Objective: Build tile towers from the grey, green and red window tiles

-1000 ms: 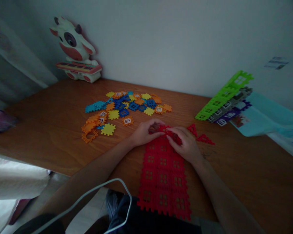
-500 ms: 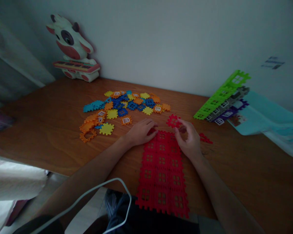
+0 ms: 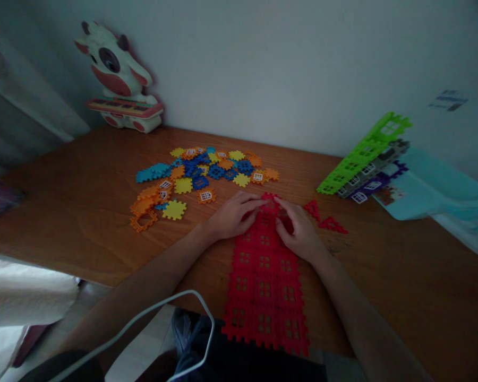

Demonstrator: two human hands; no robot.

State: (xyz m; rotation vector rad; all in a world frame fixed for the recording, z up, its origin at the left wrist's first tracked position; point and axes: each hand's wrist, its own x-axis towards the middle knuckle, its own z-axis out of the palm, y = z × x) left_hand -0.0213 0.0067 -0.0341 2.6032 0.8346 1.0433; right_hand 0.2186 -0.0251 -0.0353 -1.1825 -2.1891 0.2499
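Both hands have come back together at the far end of the big red mat point(image 3: 265, 281); half a second ago the right hand held a small red tile up and away from it, and now that red tile point(image 3: 269, 202) sits right at the mat's top edge. The left hand point(image 3: 233, 215) lies flat on the counter point(image 3: 83, 212) with its fingers stretched out, the tips pressing on the red tile from the left side. The right hand point(image 3: 298, 231) is curled, with its fingers bent down onto the tile and the top of the mat. I cannot tell if the tile is locked into the mat.

The red mat is made of many window tiles joined together, and it runs from the hands down to the near edge of the counter. Just to the right of the right hand lie two red triangle pieces point(image 3: 324, 217). Further back on the left is a loose pile of orange, yellow and blue tiles point(image 3: 199, 175). A cow toy point(image 3: 117, 79) stands in the far corner by the wall. On the right, a stack of green, grey and purple tile panels point(image 3: 364, 159) leans up on a blue sheet point(image 3: 434, 193).
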